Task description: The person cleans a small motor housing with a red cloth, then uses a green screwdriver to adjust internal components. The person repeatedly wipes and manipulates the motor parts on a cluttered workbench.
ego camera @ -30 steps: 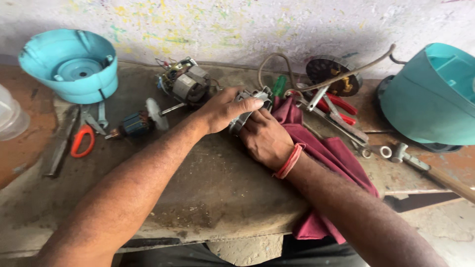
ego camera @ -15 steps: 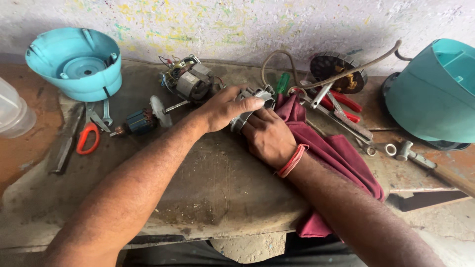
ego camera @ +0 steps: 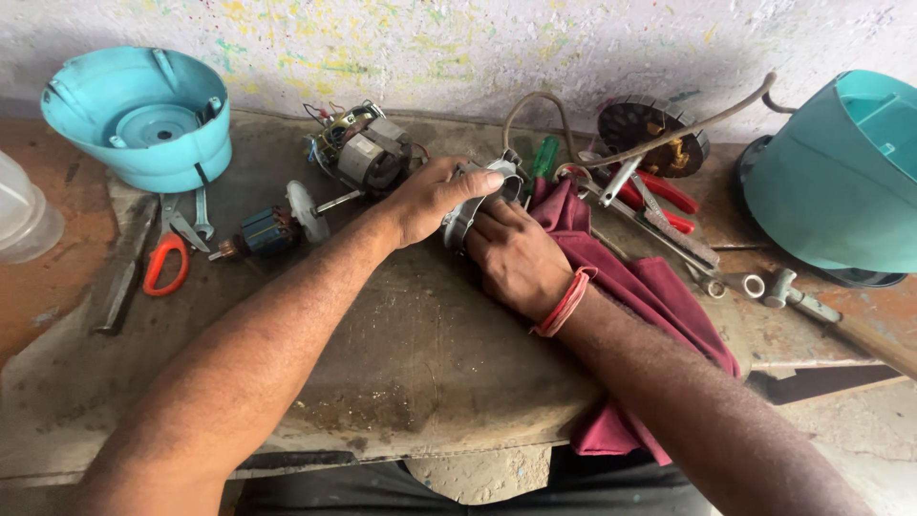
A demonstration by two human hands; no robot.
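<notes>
Head view: both hands meet at mid-surface on a grey metal motor housing [ego camera: 475, 199]; the left hand [ego camera: 430, 196] clamps over its top, the right hand [ego camera: 516, 258] presses it from the near side (maroon cloth [ego camera: 659, 296] just right).

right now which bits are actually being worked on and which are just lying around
In hand:
- metal motor part, held by left hand
- maroon cloth under right hand

Lying about:
- rotor
- orange-handled scissors
- red-handled pliers
- teal housing
</notes>
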